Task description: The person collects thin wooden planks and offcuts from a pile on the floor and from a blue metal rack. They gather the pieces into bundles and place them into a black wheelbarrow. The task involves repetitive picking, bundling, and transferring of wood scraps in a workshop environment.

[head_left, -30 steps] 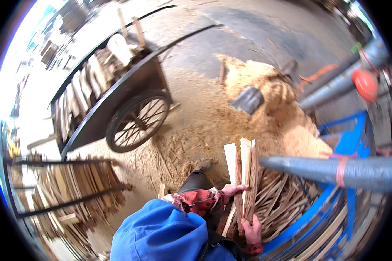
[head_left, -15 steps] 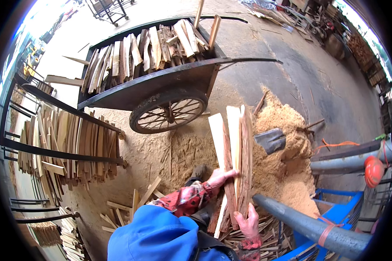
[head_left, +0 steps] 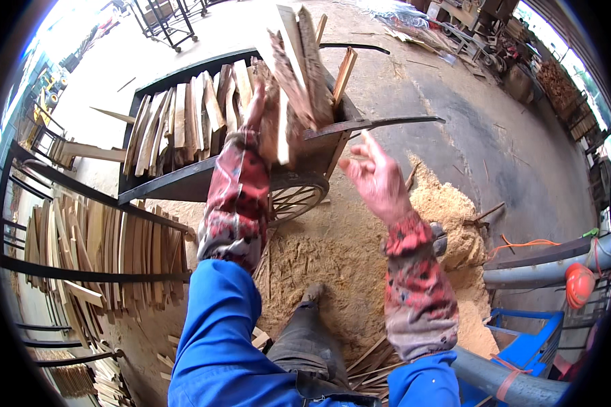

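Several rough, bark-edged wood slats (head_left: 297, 74) stand tilted over the right part of a dark handcart (head_left: 176, 178), their lower ends overlapping its near wall. My left hand (head_left: 254, 112) is at their left side and grips them, its fingers partly hidden by the wood. My right hand (head_left: 373, 173) is in the air to the right of the cart, in front of its handle, fingers apart and holding nothing. A row of upright wood slats (head_left: 183, 122) fills the cart to the left of my left hand.
A spoked wheel (head_left: 297, 202) is under the cart. A black metal rack (head_left: 95, 277) with stacked slats stands at left. Sawdust (head_left: 448, 203) is heaped at right, near a grey pipe (head_left: 516, 380) and a blue frame (head_left: 533, 346). Loose wood pieces (head_left: 373, 363) lie near my feet.
The slats have moved from in front of my body up and forward to the cart. Both arms have stretched forward, and my right hand has let go of the slats.
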`<state>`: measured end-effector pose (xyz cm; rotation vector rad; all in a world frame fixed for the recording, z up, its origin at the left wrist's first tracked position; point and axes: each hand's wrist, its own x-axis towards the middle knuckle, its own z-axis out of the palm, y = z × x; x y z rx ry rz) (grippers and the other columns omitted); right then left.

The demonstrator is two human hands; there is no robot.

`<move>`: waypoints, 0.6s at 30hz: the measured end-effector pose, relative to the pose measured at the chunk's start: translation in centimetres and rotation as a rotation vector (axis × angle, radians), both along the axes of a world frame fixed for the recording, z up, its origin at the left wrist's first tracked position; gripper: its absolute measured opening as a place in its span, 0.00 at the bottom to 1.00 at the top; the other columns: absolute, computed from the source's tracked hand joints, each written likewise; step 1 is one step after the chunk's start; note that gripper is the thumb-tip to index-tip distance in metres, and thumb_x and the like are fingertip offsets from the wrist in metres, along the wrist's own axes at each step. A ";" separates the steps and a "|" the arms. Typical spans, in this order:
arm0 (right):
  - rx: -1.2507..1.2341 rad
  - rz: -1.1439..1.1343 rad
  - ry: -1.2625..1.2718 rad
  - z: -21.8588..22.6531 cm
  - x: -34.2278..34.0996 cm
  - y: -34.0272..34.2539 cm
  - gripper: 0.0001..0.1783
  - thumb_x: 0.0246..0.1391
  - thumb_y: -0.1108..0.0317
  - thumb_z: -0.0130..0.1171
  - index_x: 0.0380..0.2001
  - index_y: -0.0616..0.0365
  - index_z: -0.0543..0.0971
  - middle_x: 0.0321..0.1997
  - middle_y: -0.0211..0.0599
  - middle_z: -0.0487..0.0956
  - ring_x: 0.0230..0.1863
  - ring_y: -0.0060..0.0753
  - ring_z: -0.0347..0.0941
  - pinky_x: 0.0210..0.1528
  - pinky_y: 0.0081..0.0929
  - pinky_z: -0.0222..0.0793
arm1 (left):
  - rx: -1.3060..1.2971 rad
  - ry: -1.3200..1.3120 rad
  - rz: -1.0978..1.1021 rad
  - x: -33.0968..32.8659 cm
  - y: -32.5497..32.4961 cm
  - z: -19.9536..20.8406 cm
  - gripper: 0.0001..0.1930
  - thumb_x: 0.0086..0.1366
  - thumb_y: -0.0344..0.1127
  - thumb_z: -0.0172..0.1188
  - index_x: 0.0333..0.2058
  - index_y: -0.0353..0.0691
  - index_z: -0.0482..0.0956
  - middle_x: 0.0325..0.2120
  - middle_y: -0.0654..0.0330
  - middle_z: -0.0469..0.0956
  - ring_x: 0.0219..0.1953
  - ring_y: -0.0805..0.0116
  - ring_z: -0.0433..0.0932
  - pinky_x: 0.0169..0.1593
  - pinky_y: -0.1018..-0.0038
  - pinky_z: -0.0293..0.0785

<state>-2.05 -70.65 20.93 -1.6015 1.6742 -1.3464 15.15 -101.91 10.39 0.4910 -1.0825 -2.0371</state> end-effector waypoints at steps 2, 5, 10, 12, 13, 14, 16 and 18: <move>-0.045 0.025 -0.018 -4.1 -0.4 2.0 0.30 0.56 0.61 0.59 0.56 0.69 0.67 0.37 0.46 0.78 0.34 0.32 0.78 0.33 0.26 0.74 | 0.190 -0.054 0.080 1.8 4.5 -6.1 0.26 0.67 0.60 0.43 0.51 0.44 0.66 0.37 0.55 0.76 0.39 0.63 0.76 0.44 0.65 0.73; 0.246 -0.102 0.045 -15.7 -1.2 10.3 0.18 0.54 0.66 0.58 0.45 0.65 0.75 0.27 0.41 0.75 0.28 0.34 0.73 0.31 0.28 0.71 | 0.421 -0.341 0.187 2.1 16.3 -12.4 0.28 0.63 0.64 0.49 0.34 0.40 0.68 0.27 0.54 0.74 0.30 0.60 0.77 0.33 0.62 0.75; 0.798 -0.278 -0.309 -30.7 7.4 31.9 0.20 0.53 0.63 0.62 0.45 0.65 0.77 0.35 0.38 0.81 0.38 0.27 0.78 0.40 0.24 0.74 | 0.789 -0.747 -0.028 9.9 35.5 -29.8 0.38 0.58 0.55 0.62 0.51 0.21 0.63 0.39 0.34 0.76 0.38 0.43 0.80 0.38 0.52 0.80; 0.988 -0.375 -0.469 -32.8 9.6 38.4 0.19 0.52 0.63 0.63 0.44 0.65 0.78 0.30 0.34 0.82 0.31 0.24 0.78 0.35 0.22 0.74 | 0.815 -0.846 -0.237 8.9 40.7 -30.0 0.35 0.58 0.48 0.65 0.53 0.23 0.62 0.34 0.42 0.79 0.32 0.49 0.81 0.32 0.61 0.81; 1.076 -0.454 -0.612 -32.5 10.7 40.9 0.18 0.52 0.64 0.63 0.42 0.65 0.79 0.27 0.33 0.81 0.28 0.22 0.77 0.32 0.21 0.74 | 0.813 -0.830 -0.276 8.2 42.7 -29.8 0.33 0.58 0.47 0.65 0.50 0.24 0.66 0.34 0.45 0.80 0.28 0.55 0.81 0.28 0.64 0.80; 1.067 -0.522 -0.655 -32.9 11.9 43.3 0.17 0.52 0.64 0.63 0.41 0.64 0.79 0.27 0.33 0.81 0.26 0.21 0.76 0.31 0.21 0.73 | 0.752 -0.887 -0.319 6.8 44.0 -29.1 0.29 0.58 0.47 0.65 0.46 0.24 0.70 0.31 0.47 0.80 0.26 0.57 0.81 0.27 0.65 0.79; 0.994 -0.590 -0.695 -34.4 13.0 46.8 0.13 0.52 0.65 0.62 0.37 0.62 0.80 0.24 0.31 0.79 0.23 0.20 0.74 0.27 0.21 0.71 | 0.624 -0.957 -0.446 4.8 45.9 -28.6 0.23 0.59 0.46 0.64 0.38 0.26 0.76 0.26 0.50 0.80 0.23 0.60 0.80 0.26 0.67 0.79; 0.971 -0.647 -0.763 -33.9 13.4 48.1 0.10 0.53 0.65 0.60 0.35 0.60 0.79 0.21 0.27 0.77 0.21 0.19 0.72 0.25 0.20 0.69 | 0.499 -1.016 -0.531 1.6 46.4 -27.4 0.19 0.60 0.44 0.63 0.30 0.29 0.79 0.20 0.54 0.79 0.21 0.62 0.80 0.24 0.68 0.78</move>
